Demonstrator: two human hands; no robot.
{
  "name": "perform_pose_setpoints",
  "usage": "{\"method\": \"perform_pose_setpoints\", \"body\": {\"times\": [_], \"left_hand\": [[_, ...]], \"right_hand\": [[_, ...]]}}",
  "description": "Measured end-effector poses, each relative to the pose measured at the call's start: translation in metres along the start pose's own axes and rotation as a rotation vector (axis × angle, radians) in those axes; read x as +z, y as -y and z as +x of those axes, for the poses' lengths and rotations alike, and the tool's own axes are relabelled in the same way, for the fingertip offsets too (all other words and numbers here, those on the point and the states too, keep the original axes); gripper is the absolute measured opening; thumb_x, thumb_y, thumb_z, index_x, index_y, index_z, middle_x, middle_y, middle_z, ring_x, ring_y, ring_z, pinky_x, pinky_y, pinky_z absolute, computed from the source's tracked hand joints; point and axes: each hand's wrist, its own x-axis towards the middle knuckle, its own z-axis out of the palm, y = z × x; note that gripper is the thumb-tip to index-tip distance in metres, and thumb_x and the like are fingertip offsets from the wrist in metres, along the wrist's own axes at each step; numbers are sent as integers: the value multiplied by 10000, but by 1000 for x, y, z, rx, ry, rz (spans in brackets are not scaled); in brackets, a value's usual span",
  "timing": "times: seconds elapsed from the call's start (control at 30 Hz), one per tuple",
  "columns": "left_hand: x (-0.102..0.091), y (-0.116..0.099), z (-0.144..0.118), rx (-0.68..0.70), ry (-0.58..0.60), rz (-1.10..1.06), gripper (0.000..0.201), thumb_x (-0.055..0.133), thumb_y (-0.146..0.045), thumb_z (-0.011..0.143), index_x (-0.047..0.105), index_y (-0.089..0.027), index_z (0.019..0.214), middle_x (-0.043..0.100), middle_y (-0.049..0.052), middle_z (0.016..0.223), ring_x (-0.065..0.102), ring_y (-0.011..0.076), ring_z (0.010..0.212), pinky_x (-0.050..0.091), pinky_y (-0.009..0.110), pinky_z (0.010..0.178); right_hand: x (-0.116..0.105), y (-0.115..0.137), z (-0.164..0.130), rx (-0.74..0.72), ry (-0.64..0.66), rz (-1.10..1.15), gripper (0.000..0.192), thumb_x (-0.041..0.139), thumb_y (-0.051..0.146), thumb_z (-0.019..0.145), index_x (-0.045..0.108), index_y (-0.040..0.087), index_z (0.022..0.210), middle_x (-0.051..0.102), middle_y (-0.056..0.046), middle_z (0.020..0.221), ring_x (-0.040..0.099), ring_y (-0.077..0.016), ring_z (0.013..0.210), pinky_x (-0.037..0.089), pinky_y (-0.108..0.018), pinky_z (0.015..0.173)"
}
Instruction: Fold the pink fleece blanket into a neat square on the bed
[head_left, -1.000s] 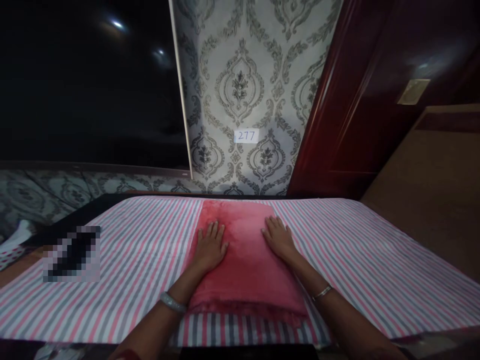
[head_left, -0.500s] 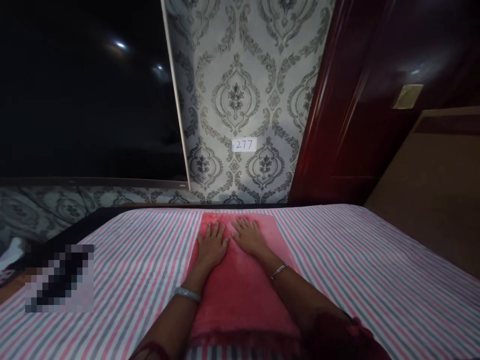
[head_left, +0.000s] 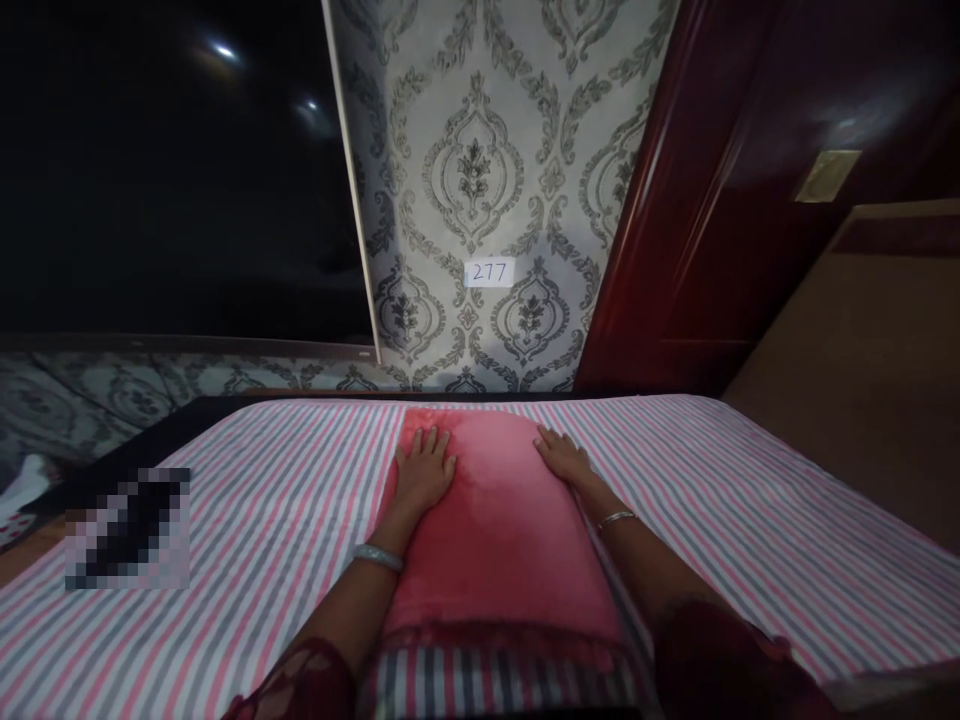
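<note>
A: What's under you?

B: A striped sheet [head_left: 712, 500] covers the surface; the folded red cloth [head_left: 495, 530] lies at its middle, running from 12 to 6 o'clock before you.

A: And your hands?

B: Your left hand [head_left: 424, 470] lies flat on the cloth's far left corner, at 11 o'clock; your right hand [head_left: 564, 457] presses its far right edge, at 1 o'clock. Both are spread wide, gripping nothing.

A: How will it handle?

B: Soft, light and limp, I'd judge. Take it by the corners.
</note>
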Motion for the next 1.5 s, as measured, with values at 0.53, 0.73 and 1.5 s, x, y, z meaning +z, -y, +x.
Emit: {"method": "perform_pose_setpoints", "body": {"times": [0.53, 0.73, 1.5], "left_hand": [[-33, -10, -87, 209, 116, -95, 598, 416, -407, 979, 376, -181, 1530, 353, 133, 1605, 277, 276, 1500, 178, 536, 1220], [-12, -10, -127, 211, 117, -58, 610, 367, -436, 1000, 307, -210, 1564, 228, 125, 1648, 177, 285, 1529, 123, 585, 1216], [-42, 2, -69, -4, 82, -106, 608, 352, -259, 959, 309, -148, 1555, 235, 150, 1642, 198, 275, 1525, 186, 576, 1199]], "right_hand": [[12, 75, -143, -543, 80, -2, 621, 355, 407, 1004, 301, 152, 1567, 217, -145, 1643, 169, -279, 1526, 150, -513, 1209], [29, 52, -150, -519, 37, -38, 639, 363, 459, 994, 296, 196, 1573, 160, -91, 1662, 104, -271, 1538, 81, -541, 1219], [-1, 112, -96, -620, 6, -33, 595, 317, 281, 990, 296, 121, 1563, 226, -133, 1646, 202, -297, 1514, 197, -540, 1196]]}}
